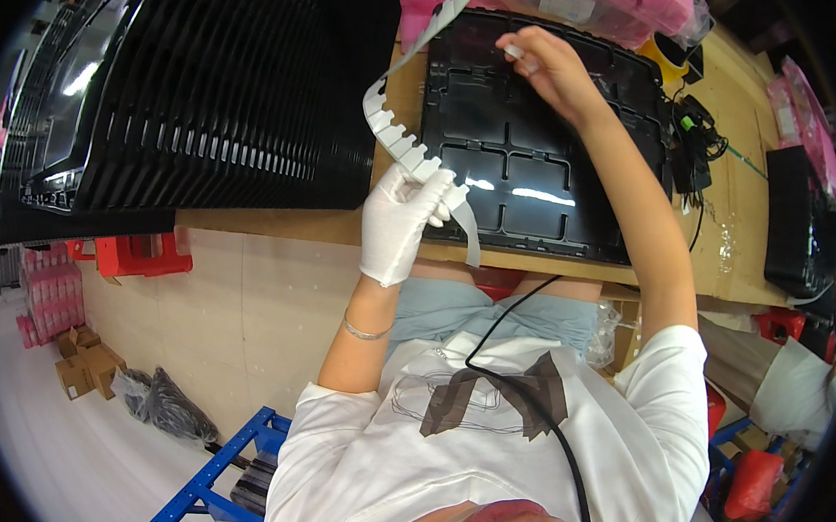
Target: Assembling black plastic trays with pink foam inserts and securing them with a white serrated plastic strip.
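My left hand [403, 217], in a white glove, is closed on a long pale strip [401, 145] with small tabs along one edge, like a backing strip of stickers. The strip curls up past the far edge of the table, and its loose tail hangs below my fingers. Bare and pinched, my right hand [549, 70] is over the far part of a black plastic tray [558, 164]. A small white piece [514, 52] shows at its fingertips; whether it is a sticker is too small to tell. The tray lies flat in front of me, with raised ribs and compartments.
A tall stack of black trays [247, 88] stands at the left on the table. Pink plastic bags [587, 8] lie at the far edge. To the right are a yellow tape roll [665, 58], black cables [698, 135] and a black box [801, 222]. A black cable runs down my shirt.
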Demonstrator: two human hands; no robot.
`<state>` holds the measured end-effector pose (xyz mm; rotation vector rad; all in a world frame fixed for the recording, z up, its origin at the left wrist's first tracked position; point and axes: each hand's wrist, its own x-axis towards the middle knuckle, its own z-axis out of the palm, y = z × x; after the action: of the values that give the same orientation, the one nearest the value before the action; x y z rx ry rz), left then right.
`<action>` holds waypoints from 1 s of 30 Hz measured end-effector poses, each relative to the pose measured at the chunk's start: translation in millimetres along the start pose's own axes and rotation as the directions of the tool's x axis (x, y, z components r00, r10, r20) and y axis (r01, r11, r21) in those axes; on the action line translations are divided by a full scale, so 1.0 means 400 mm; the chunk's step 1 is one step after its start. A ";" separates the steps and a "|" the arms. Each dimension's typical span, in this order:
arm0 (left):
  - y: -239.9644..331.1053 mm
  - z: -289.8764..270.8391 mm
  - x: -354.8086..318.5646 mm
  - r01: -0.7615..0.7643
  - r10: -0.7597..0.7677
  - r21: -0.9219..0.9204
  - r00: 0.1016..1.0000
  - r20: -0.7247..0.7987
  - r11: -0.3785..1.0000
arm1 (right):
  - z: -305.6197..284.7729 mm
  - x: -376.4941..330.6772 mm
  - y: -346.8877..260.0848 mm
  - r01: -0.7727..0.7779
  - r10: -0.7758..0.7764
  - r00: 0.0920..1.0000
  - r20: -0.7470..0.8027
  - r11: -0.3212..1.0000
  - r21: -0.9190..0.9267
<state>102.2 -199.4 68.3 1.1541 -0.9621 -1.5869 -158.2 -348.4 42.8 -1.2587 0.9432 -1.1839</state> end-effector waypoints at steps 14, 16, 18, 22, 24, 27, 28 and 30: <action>-0.046 0.140 -0.069 -0.030 0.062 -0.220 0.988 0.140 0.975 | 0.229 -0.509 -0.100 0.189 -0.329 0.918 -0.221 0.854 -0.484; -0.058 0.160 -0.081 -0.023 0.060 -0.212 0.984 0.167 0.977 | 0.198 -0.554 -0.110 0.422 -0.637 0.768 -0.063 0.578 -0.698; -0.060 0.167 -0.090 -0.023 0.062 -0.202 0.980 0.189 0.979 | 0.147 -0.625 -0.176 0.285 -0.452 0.884 -0.117 0.721 -0.632; -0.059 0.181 -0.098 -0.026 0.049 -0.106 0.975 0.219 0.994 | -0.097 -0.708 -0.210 -0.214 -0.076 0.925 -0.372 0.705 -0.676; -0.068 0.193 -0.094 -0.020 0.034 -0.058 0.969 0.246 0.998 | -0.170 -0.710 -0.161 -0.270 -0.042 0.923 -0.383 0.639 -0.721; -0.071 0.213 -0.098 -0.019 0.023 -0.022 0.967 0.252 1.000 | -0.174 -0.709 -0.153 -0.322 -0.024 0.919 -0.393 0.527 -0.786; -0.074 0.215 -0.096 -0.025 0.021 0.013 0.968 0.251 1.000 | -0.167 -0.704 -0.155 -0.330 -0.039 0.917 -0.396 0.484 -0.811; -0.083 0.213 -0.090 -0.020 0.005 0.057 0.967 0.255 0.998 | -0.173 -0.700 -0.148 -0.347 -0.040 0.909 -0.414 0.476 -0.808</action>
<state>17.4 -149.8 67.7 0.9961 -1.1875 -1.7364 -283.7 -83.1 67.8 -1.6866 2.1132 -0.7691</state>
